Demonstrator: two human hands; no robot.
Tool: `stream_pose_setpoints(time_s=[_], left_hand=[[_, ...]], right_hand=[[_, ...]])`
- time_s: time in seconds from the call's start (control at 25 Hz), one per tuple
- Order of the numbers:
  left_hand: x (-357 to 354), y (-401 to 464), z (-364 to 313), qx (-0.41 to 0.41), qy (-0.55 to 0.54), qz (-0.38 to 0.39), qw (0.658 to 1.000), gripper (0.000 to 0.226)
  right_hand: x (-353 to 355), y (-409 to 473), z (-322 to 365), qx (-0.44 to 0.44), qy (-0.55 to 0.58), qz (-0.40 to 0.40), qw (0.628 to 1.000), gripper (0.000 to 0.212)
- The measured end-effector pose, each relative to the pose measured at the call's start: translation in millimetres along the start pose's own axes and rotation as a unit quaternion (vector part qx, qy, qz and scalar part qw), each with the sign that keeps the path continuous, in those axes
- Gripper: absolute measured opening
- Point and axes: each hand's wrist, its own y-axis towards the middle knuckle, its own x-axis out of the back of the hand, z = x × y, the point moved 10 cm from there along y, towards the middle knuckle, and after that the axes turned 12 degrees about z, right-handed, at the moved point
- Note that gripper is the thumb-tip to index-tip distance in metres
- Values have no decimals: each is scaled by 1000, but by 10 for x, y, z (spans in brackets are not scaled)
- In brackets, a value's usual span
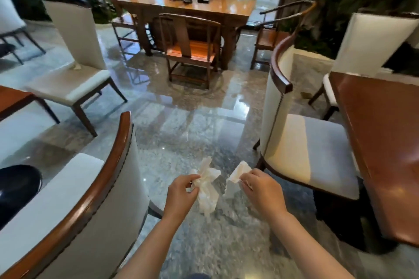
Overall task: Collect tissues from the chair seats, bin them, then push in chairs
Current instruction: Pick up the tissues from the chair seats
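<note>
Two hands were held out over the glossy floor [204, 120], each with its fingers curled around a tissue. The left hand [181, 192] pinched a crumpled tissue [207, 188] that hung down below its fingers [192, 182], while the right hand [260, 190] pinched a smaller tissue [239, 172] that stuck up just above its fingertips. Left of the fingers stood a cream chair [74, 222]; right of them, a second chair [306, 149] beside a brown surface [385, 142].

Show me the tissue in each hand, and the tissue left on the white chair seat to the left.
Left-hand tissue [207, 184]: head view, crumpled middle.
Right-hand tissue [238, 172]: head view, upper folded part.
Tissue on chair seat [76, 66]: head view, its small visible clump against the backrest.
</note>
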Motion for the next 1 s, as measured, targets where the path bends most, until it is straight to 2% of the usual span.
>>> stream_pose_setpoints(time_s=[0.24,0.48,0.72,1.0], left_hand=[[229,655,-4,63,5,-110,992,27],[479,1820,183,80,-1,-143,987,27],[1339,3187,58,70,-7,-178,981,26],[2066,4219,396,136,10,-221,966,30]], right_hand=[[158,1205,-17,106,3,44,993,18],[-15,2599,158,145,2,73,987,16],[323,4146,611,167,8,56,984,12],[138,5629,1171,227,-20,94,969,10]])
